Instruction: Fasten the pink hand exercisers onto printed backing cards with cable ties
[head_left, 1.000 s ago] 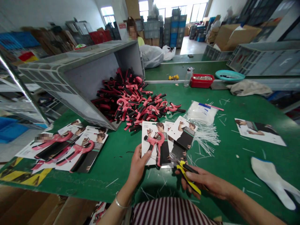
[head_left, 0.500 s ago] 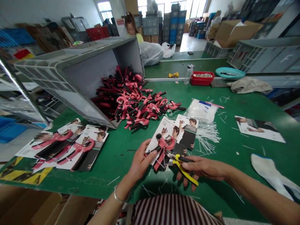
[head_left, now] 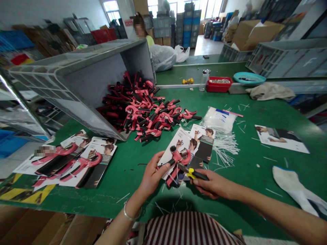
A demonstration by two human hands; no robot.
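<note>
My left hand point(head_left: 152, 174) is closed on a pink and black hand grip exerciser point(head_left: 185, 157) and the printed card point(head_left: 170, 151) under it, thumb on top. White tie ends show on the exerciser. In my right hand point(head_left: 213, 185) are diagonal cutters point(head_left: 199, 175) with yellow and black handles, squeezed together. Their jaws lie at the exerciser's handles; what is between them is too small to tell. Another printed card point(head_left: 205, 148) lies just behind. White cable ties point(head_left: 226, 148) spread out beside a clear plastic bag point(head_left: 220, 119).
A grey crate point(head_left: 84, 76) on its side spills a heap of exercisers point(head_left: 153, 114). Carded exercisers point(head_left: 87, 163) lie at left. Rightward are a loose card point(head_left: 281, 139) and a white glove point(head_left: 288, 180). A red tray point(head_left: 219, 87) and glass jar point(head_left: 204, 81) stand behind; a person sits beyond.
The cutters' handles have been squeezed together as my right hand's fingers curled in. Their jaws have shifted slightly left over the exerciser. My left hand keeps its hold.
</note>
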